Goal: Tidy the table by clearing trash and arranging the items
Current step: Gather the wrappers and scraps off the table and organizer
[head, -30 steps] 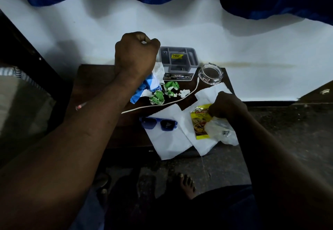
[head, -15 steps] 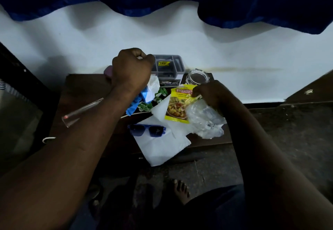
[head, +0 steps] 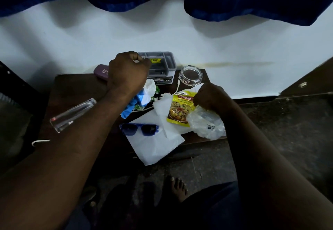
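The left hand (head: 128, 72) is clenched in a fist above the table (head: 75, 92). One blue-and-white wrapper (head: 142, 100) hangs just beneath it, seemingly gripped. The right hand (head: 210, 96) pinches one yellow spice packet (head: 181, 110) and one clear plastic bag (head: 207, 124). One pair of sunglasses (head: 138, 129) lies between the two grips.

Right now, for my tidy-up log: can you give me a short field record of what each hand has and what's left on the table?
left hand: grips blue and white wrappers
right hand: holds masala packet and clear plastic bag
on table: sunglasses partly on white paper, glass ashtray, grey tray, purple case, clear tube
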`<state>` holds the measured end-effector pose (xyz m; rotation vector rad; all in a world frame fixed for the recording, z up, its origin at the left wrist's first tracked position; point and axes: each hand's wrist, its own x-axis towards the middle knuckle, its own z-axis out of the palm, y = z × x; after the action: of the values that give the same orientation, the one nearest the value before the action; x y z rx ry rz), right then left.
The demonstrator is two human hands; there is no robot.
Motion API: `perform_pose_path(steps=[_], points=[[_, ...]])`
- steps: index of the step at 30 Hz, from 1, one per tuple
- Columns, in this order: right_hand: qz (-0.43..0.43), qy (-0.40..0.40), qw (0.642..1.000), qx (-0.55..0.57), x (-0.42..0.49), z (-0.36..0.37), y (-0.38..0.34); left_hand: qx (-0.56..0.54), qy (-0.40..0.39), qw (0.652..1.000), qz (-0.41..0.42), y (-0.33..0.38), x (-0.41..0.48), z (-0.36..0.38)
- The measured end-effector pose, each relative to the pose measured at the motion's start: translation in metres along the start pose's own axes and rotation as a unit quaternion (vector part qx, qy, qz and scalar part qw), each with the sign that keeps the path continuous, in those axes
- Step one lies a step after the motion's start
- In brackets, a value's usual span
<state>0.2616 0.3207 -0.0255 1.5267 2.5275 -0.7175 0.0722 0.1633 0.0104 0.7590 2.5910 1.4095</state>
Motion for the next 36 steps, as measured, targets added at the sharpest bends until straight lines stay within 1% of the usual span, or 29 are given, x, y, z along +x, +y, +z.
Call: perform_pose_path(steps=[4,9,10,12,14,15,16,17,18,19,20,22,23,27,28,29,31,32,34,35,36], points=[[0.02,-0.002,1.0,-0.019,0.001,-0.001,0.003,-0.006,-0.005,1.0,0.0,-0.003,0.002,0.001],[-0.019,-0.037,0.998,-0.045,0.003,-0.007,0.006,-0.002,-0.003,1.0,-0.006,-0.005,0.005,-0.001],[-0.009,-0.036,0.999,-0.036,0.002,-0.011,0.003,-0.004,-0.003,1.0,-0.007,-0.005,0.005,-0.002],[0.005,-0.029,0.999,0.019,0.0,-0.021,0.0,-0.008,-0.006,1.0,-0.01,-0.004,0.006,-0.002],[-0.016,-0.019,0.998,0.064,-0.003,-0.034,0.0,-0.011,-0.008,1.0,-0.014,-0.004,0.006,-0.003],[-0.039,0.007,0.994,0.099,-0.004,-0.041,0.001,-0.013,-0.007,1.0,-0.014,-0.003,0.006,-0.004],[-0.051,0.043,0.983,0.171,-0.008,-0.047,0.003,-0.014,-0.008,1.0,-0.013,-0.002,0.005,-0.004],[-0.047,0.075,0.959,0.269,-0.013,-0.053,0.002,-0.014,-0.009,1.0,-0.011,-0.001,0.005,-0.004],[-0.03,0.108,0.933,0.342,-0.02,-0.058,0.002,-0.014,-0.009,1.0,-0.01,0.0,0.004,-0.003],[-0.02,0.131,0.911,0.391,-0.022,-0.061,0.003,-0.016,-0.008,1.0,-0.01,0.001,0.003,-0.003],[-0.013,0.15,0.896,0.417,-0.025,-0.063,0.003,-0.024,-0.008,1.0,-0.01,0.002,0.002,-0.002],[-0.02,0.168,0.877,0.449,-0.029,-0.063,0.001,-0.055,-0.01,0.998,-0.008,0.004,-0.002,0.001],[-0.025,0.171,0.875,0.452,-0.031,-0.062,0.0,-0.072,-0.014,0.997,-0.005,0.005,-0.005,0.003],[-0.04,0.201,0.887,0.414,-0.031,-0.058,0.005,-0.1,-0.027,0.995,0.012,0.017,-0.025,0.015],[-0.043,0.214,0.897,0.385,-0.031,-0.058,0.006,-0.102,-0.027,0.994,0.015,0.02,-0.029,0.018],[-0.036,0.231,0.905,0.355,-0.03,-0.059,0.006,-0.105,-0.033,0.994,0.024,0.024,-0.035,0.022],[-0.009,0.25,0.905,0.345,-0.034,-0.06,0.007,-0.115,-0.069,0.989,0.064,0.032,-0.05,0.027],[0.005,0.244,0.892,0.38,-0.039,-0.061,0.006,-0.126,-0.098,0.983,0.086,0.037,-0.059,0.03],[0.034,0.22,0.846,0.484,-0.05,-0.065,0.004,-0.166,-0.171,0.964,0.115,0.049,-0.08,0.036],[0.042,0.212,0.827,0.519,-0.051,-0.065,0.008,-0.174,-0.2,0.955,0.131,0.054,-0.092,0.04],[0.036,0.194,0.816,0.543,-0.057,-0.066,0.01,-0.167,-0.216,0.95,0.151,0.061,-0.103,0.045]])
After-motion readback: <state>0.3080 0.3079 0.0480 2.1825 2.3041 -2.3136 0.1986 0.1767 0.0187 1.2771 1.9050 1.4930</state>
